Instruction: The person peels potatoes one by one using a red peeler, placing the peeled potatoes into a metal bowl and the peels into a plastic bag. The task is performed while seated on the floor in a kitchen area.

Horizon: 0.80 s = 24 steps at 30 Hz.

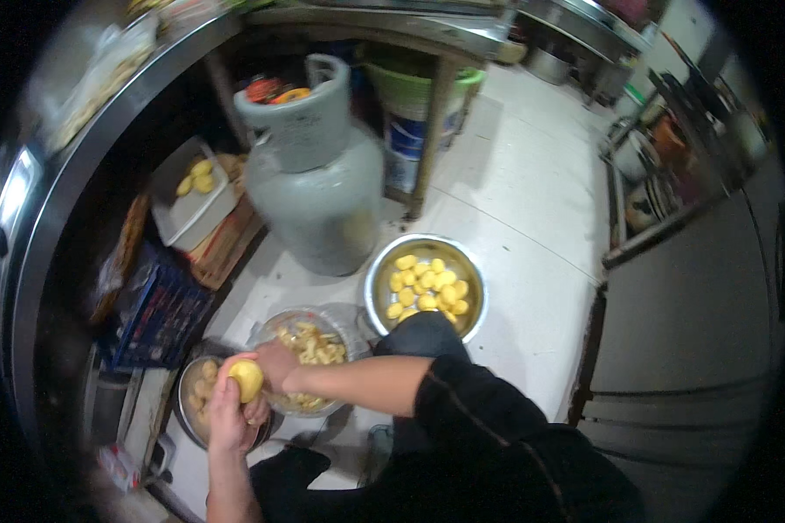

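Note:
A peeled yellow potato (246,380) is held in my left hand (231,412), above the gap between two containers. My right hand (278,366) reaches in from the right, close beside the potato; its fingers are partly hidden, and whether it holds a tool cannot be seen. Below it a plastic-lined round container (348,340) holds peelings (317,346). Unpeeled potatoes (203,386) lie in a metal pot (184,418) at the lower left. A stainless steel bowl (481,281) with many peeled potatoes (443,280) stands on the floor ahead, just beyond my knee.
A grey gas cylinder (314,196) stands ahead, under a metal table. To the left are a white plastic tub (203,216) with several yellow potatoes and a blue plastic crate (160,314). Behind a table leg stands a green-rimmed bucket (405,85). A rack (667,225) with pots is at right.

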Motion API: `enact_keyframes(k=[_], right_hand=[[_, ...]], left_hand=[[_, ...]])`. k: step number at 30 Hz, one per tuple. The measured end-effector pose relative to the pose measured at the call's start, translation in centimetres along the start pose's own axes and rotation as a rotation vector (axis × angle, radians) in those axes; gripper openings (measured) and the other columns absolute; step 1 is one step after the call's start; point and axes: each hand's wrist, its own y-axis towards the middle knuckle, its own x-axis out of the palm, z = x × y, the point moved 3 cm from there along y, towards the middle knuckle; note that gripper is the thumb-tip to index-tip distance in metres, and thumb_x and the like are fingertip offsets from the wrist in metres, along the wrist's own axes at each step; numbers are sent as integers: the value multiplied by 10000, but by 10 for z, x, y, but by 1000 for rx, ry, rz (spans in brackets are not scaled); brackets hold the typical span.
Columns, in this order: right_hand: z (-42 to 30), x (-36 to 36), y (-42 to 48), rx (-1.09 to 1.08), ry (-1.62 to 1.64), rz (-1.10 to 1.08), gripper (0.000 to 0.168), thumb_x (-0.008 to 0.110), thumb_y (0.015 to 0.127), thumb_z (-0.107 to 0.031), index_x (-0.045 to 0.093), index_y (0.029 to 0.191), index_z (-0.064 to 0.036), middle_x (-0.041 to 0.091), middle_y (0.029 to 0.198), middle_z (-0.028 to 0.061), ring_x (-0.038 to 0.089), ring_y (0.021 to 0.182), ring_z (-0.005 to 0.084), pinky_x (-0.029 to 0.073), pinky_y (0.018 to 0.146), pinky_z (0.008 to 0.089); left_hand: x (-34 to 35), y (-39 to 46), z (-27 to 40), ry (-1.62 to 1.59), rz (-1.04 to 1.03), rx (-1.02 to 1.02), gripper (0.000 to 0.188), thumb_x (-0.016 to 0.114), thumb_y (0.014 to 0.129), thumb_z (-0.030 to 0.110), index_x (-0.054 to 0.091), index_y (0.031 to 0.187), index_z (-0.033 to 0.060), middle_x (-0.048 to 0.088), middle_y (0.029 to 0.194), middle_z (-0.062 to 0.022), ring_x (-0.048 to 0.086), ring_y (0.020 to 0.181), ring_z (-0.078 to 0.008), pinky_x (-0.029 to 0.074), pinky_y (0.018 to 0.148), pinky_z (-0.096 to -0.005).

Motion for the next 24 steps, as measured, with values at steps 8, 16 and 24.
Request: enact_keyframes(k=[8, 16, 24], right_hand=[[-36, 10, -21, -106, 7, -223, 285, 647, 905, -309, 692, 1125, -134, 678, 1174, 119, 606, 1151, 312, 480, 963, 427], [-50, 13, -17, -166, 25, -282, 376, 677, 865, -304, 679, 1196, -124, 649, 1262, 119, 576, 1222, 305, 469, 1000, 421], [-53, 10, 0, -161, -19, -279, 479, 707, 825, -298, 667, 1266, -114, 619, 1351, 120, 547, 1293, 298, 457, 1037, 416]], left_hand=[[141, 121, -5, 660, -303, -25, 584, 642, 981, 108, 373, 1494, 27, 619, 806, -13, 527, 726, -54, 413, 649, -194], [151, 161, -42, 497, -214, -163, 690, 657, 914, -2, 345, 1527, 44, 548, 745, 3, 538, 660, -86, 448, 596, -228], [89, 111, 35, 291, 28, 213, 586, 654, 942, 65, 413, 1471, -8, 615, 921, -35, 617, 798, -106, 546, 738, -252]])
